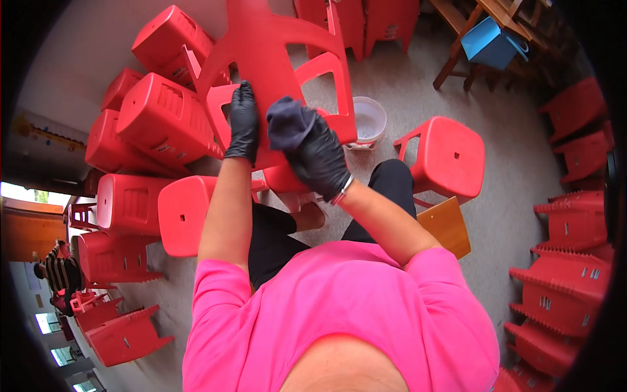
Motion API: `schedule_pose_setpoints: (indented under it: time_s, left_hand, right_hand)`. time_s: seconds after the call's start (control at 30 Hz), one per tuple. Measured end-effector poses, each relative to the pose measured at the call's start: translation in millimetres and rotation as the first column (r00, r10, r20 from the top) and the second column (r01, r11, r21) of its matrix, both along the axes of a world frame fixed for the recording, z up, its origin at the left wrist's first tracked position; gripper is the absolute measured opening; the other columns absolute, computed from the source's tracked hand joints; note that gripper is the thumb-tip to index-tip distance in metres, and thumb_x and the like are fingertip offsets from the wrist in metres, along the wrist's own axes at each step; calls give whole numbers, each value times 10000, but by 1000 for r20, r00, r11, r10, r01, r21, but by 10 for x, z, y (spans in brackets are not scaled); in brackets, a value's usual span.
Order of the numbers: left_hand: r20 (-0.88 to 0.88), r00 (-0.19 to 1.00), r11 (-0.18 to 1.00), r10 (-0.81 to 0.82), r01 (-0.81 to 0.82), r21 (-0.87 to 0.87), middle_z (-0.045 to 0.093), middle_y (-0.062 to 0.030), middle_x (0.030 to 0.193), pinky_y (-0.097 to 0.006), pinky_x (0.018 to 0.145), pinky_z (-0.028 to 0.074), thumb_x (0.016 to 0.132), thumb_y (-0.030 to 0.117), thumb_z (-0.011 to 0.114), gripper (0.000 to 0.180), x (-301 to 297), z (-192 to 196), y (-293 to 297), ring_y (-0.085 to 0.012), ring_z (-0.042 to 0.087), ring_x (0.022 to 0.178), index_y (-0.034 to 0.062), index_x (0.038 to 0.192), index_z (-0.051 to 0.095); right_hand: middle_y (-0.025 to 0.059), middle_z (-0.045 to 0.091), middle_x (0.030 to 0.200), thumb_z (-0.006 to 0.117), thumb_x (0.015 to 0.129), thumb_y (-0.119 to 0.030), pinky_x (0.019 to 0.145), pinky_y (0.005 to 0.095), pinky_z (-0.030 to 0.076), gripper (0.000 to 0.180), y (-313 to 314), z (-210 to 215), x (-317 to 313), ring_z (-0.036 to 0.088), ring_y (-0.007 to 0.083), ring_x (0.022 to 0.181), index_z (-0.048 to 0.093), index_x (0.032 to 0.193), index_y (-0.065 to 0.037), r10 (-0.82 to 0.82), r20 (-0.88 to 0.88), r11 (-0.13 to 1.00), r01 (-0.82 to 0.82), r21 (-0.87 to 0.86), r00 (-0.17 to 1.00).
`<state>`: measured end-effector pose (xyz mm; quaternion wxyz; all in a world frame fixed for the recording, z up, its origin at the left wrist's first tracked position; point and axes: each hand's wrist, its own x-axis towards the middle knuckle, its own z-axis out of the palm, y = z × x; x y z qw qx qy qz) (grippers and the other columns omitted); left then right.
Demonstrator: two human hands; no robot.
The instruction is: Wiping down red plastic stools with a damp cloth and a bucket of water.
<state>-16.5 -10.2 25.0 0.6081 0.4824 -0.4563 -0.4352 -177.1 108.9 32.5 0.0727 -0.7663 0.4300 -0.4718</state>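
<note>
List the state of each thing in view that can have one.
Left hand: gloved, on chair, grip unclear
Right hand: gloved, closed on cloth
Cloth: bunched
Chair: tilt unclear
Bucket: upright, lidless
Right stool: upright
Left stool: upright
Blue container: open or shut unclear

- Readable text, numbers, brands, signs: none.
- Stacked red plastic stools [392, 18], ahead and right of the black-gloved right hand [320, 155]: small pale patch; label or opening, cannot tell.
- Ribbed red plastic stool stacks [565, 287], far right of same hand: pale marks, same doubt.
- Dark wall strip with yellow patches [57, 138], far left of the black-gloved left hand [244, 124]: blurred.
</note>
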Motion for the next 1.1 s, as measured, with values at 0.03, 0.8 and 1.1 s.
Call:
schedule_pose_setpoints:
  time_s: [0.03, 0.8, 1.1]
  left_hand:
    - [209, 973, 994, 95, -81, -76, 634, -123, 1036, -301, 819, 471, 998, 329, 463, 422, -56, -1, 40, -190, 582, 913, -61, 1127, 564]
    - [305, 951, 983, 58, -1, -186, 627, -169, 854, -327, 723, 472, 984, 253, 507, 290, -761, -97, 566, -156, 569, 779, -27, 1025, 570]
    - [326, 945, 966, -33, 114, -232, 619, -180, 774, -394, 667, 480, 978, 305, 487, 291, -940, -16, 790, -312, 636, 727, 22, 1001, 550]
  right_hand:
    - [174, 524, 1263, 587, 819, -116, 967, 455, 386, 332, -156, 79, -82, 473, 389, 1167, 590, 1151, -96, 68, 22, 989, -64, -136, 997]
    - [138, 557, 1202, 571, 784, -134, 935, 454, 427, 374, -1048, 621, -596, 494, 353, 1141, 583, 1157, -124, -212, -189, 872, 98, -480, 959]
    - [146, 615, 1131, 610, 819, -268, 884, 438, 456, 309, -1662, 879, -935, 562, 372, 1048, 643, 1085, -116, -166, 177, 972, 191, -135, 970]
